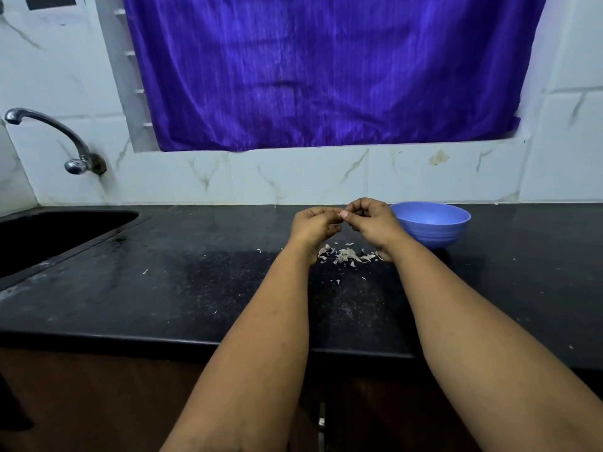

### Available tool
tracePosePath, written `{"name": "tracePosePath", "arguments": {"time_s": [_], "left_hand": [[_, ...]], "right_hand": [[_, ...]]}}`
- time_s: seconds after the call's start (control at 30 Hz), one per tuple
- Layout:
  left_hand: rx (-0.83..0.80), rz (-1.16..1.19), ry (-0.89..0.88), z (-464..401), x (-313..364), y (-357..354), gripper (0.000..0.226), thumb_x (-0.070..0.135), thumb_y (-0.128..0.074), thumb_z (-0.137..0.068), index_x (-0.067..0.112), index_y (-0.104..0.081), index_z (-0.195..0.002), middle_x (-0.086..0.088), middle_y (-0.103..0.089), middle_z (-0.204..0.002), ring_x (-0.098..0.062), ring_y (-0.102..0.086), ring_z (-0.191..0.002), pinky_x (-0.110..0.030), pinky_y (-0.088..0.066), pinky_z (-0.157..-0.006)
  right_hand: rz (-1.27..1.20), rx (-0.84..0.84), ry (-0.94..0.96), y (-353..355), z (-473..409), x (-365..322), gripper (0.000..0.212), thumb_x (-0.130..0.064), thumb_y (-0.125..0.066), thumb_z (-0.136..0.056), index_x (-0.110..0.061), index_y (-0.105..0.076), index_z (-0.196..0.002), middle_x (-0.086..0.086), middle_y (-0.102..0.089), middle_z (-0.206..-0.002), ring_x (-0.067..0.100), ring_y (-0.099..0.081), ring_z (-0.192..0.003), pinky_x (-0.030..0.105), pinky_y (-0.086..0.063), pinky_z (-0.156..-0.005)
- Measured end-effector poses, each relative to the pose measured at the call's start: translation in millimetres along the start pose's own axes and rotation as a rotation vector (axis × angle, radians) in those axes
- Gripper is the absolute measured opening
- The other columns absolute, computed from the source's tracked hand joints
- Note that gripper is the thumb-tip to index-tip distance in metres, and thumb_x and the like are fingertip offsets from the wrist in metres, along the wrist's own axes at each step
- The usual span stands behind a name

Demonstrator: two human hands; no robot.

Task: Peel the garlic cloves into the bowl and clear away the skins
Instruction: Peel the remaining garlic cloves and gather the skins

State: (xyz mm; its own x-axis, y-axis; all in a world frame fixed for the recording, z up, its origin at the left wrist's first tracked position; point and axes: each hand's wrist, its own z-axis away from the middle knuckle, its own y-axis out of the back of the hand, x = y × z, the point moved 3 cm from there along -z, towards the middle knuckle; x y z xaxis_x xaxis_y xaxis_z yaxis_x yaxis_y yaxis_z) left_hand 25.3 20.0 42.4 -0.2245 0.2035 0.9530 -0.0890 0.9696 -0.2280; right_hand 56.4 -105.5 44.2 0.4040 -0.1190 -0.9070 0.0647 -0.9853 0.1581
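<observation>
Head view, left to right. A curved metal tap (49,138) projects from the tiled wall far to the left of the hands, above a dark sink (62,234) let into the black countertop (195,288). Behind the hands, a purple curtain (326,70) hangs over the wall opening.

The left hand (315,225) is raised above the counter, fingers curled inward, its fingertips meeting those of the right hand (372,220). Between the two sets of fingertips a small pale garlic clove (344,214) is pinched; both hands close on it, thumbs and forefingers bent round it. How much skin remains on the clove cannot be told.

Directly below the hands, between the two wrists, a scatter of papery garlic skins (347,255) lies on the countertop, with a few stray flakes nearer the person and further left.

Just beside the right hand, on its far right side, stands a blue bowl (432,225), upright on the counter; its contents are not visible.
</observation>
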Motion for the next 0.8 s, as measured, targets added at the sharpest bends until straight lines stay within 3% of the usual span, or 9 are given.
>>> {"name": "tracePosePath", "arguments": {"time_s": [0.3, 0.47, 0.6, 0.7, 0.8], "left_hand": [[-0.021, -0.014, -0.019, -0.2, -0.9, 0.9, 0.013, -0.007, -0.062, -0.084, 0.003, -0.069, -0.079, -0.009, -0.07, -0.083, -0.014, -0.065, -0.074, -0.019, -0.056, -0.068], [-0.024, -0.019, -0.02, -0.4, -1.5, 0.1, 0.014, -0.009, -0.061, -0.084, 0.003, -0.068, -0.079, -0.009, -0.069, -0.083, -0.015, -0.065, -0.074, -0.02, -0.057, -0.07], [-0.028, -0.013, -0.018, -0.2, -1.8, -0.9, 0.016, -0.011, -0.061, -0.081, 0.0, -0.068, -0.09, -0.013, -0.068, -0.083, -0.016, -0.065, -0.066, -0.022, -0.058, -0.073], [-0.031, -0.123, -0.107, 0.3, -1.5, -0.6, 0.02, -0.011, -0.065, -0.08, 0.002, -0.068, -0.094, -0.011, -0.068, -0.08, -0.014, -0.065, -0.065, -0.025, -0.057, -0.073], [-0.015, -0.288, -0.203, -0.4, -1.7, -0.8, 0.016, -0.002, -0.069, -0.082, 0.001, -0.07, -0.098, -0.007, -0.069, -0.078, -0.008, -0.064, -0.061, -0.022, -0.057, -0.068]], "right_hand": [[-0.027, -0.075, -0.056, -2.4, 1.7, -0.5, 0.015, -0.008, -0.057, -0.095, -0.016, -0.058, -0.083, 0.003, -0.055, -0.077, 0.011, -0.045, -0.067, 0.025, -0.041, -0.068], [-0.039, -0.076, -0.089, -3.5, 0.0, 0.1, 0.02, -0.006, -0.052, -0.097, -0.018, -0.055, -0.081, 0.0, -0.057, -0.081, 0.012, -0.047, -0.075, 0.025, -0.041, -0.07], [-0.041, -0.063, -0.122, -3.4, -1.5, 2.7, 0.02, -0.01, -0.049, -0.099, -0.02, -0.052, -0.083, 0.0, -0.056, -0.085, 0.014, -0.047, -0.079, 0.027, -0.042, -0.072], [-0.031, -0.055, -0.141, -3.2, -2.1, 4.0, 0.02, -0.012, -0.049, -0.099, -0.022, -0.052, -0.082, 0.002, -0.056, -0.086, 0.018, -0.046, -0.081, 0.032, -0.04, -0.075], [-0.039, -0.046, -0.142, -3.3, -1.7, 2.7, 0.02, -0.011, -0.048, -0.099, -0.021, -0.052, -0.081, -0.001, -0.056, -0.082, 0.013, -0.046, -0.078, 0.027, -0.041, -0.071]]}}
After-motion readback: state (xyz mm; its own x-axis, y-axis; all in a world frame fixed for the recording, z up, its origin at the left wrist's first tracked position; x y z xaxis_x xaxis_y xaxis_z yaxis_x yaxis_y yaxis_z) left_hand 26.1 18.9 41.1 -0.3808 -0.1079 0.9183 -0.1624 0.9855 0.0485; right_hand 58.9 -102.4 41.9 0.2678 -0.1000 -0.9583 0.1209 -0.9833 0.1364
